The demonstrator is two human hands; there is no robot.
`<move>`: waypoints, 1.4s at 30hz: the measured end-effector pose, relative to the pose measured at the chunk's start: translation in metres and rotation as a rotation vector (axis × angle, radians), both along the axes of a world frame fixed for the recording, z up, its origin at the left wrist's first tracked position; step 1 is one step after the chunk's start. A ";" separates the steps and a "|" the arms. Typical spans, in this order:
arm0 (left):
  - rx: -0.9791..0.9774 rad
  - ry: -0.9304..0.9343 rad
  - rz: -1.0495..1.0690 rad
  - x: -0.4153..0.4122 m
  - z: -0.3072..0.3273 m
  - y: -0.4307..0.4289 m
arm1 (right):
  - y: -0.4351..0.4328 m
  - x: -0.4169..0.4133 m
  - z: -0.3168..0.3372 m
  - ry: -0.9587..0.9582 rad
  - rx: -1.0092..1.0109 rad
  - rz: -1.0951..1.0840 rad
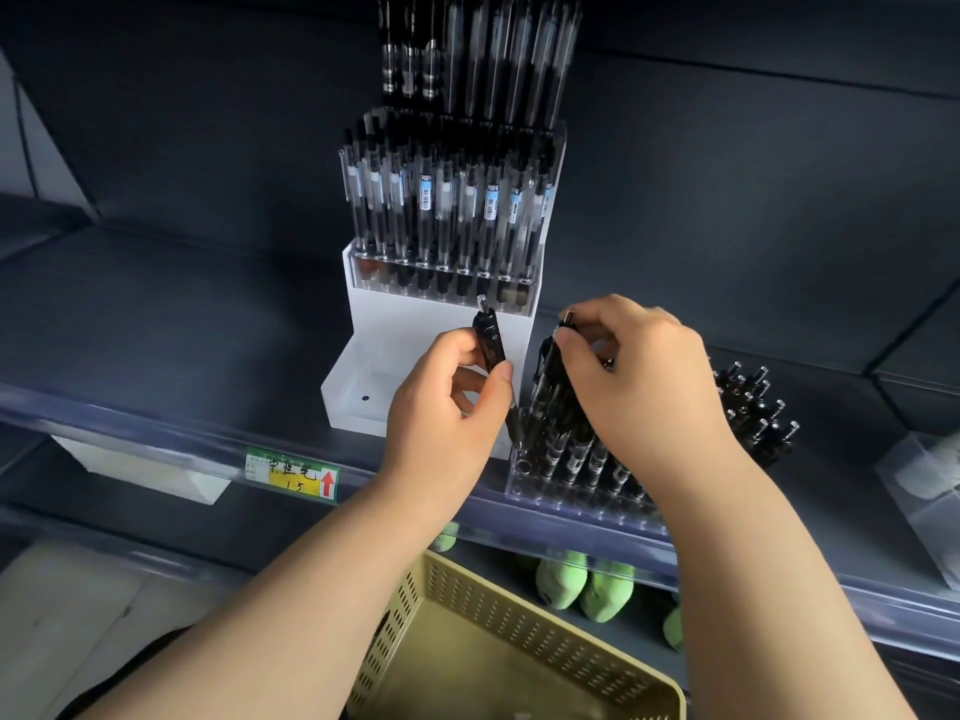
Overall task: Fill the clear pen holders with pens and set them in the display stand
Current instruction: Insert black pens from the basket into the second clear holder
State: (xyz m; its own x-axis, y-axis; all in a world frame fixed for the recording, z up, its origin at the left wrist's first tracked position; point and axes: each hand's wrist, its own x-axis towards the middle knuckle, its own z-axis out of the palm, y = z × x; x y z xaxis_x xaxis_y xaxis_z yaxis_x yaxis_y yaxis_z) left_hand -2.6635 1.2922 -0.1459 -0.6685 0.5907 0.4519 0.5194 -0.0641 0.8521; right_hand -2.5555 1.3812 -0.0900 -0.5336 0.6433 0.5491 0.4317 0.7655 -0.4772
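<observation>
Far left, a green and yellow price label (292,476) sits in the shelf rail (156,433). Next along, the white display stand (353,407) is on the shelf, and its raised back step carries a row of clear-barrelled pens (441,210) standing upright.

My left hand (441,413) is in front of the stand's low front step, with thumb and curled fingers wrapped round a black pen (491,343). The pen is tilted, clicker end up, its point down at the left corner of the clear pen holder (550,488).

That holder rests at the shelf's front edge, just beside the stand on its right. It's packed with dark pens (563,439) standing close together.

My right hand (644,376) is over the top of them, fingertips pinching the upper end of one pen in the pack. Whether it's seated in its hole I can't tell, because my palm hides it.

Right of my wrist there's a cluster of black pens (753,407), silver clicker ends up; what holds them I can't tell. Far right is a clear box (924,485).

Below my arms is a tan perforated basket (519,605), with green soft things (582,584) on the shelf beneath.
</observation>
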 end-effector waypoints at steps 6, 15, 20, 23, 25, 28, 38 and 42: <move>-0.016 0.039 -0.017 0.001 -0.003 0.001 | 0.000 0.001 0.000 -0.003 0.019 -0.019; -0.029 0.098 -0.007 0.002 -0.007 0.002 | 0.000 0.003 0.000 -0.031 0.033 -0.055; -0.027 0.081 0.004 -0.001 -0.005 0.001 | -0.001 0.001 -0.001 -0.083 0.015 -0.049; -0.029 0.055 0.010 -0.002 -0.004 0.001 | -0.002 0.000 -0.001 -0.087 0.008 -0.048; -0.029 0.045 0.009 -0.002 -0.003 0.001 | -0.001 0.000 -0.001 -0.079 -0.001 -0.048; -0.033 0.045 -0.002 -0.001 -0.004 0.002 | 0.001 0.002 0.000 -0.077 -0.007 -0.049; -0.054 0.070 -0.049 0.001 -0.008 0.007 | 0.002 0.006 0.000 -0.058 0.015 -0.056; -0.068 0.038 -0.059 0.000 -0.010 0.007 | 0.003 0.008 0.001 -0.035 0.024 -0.054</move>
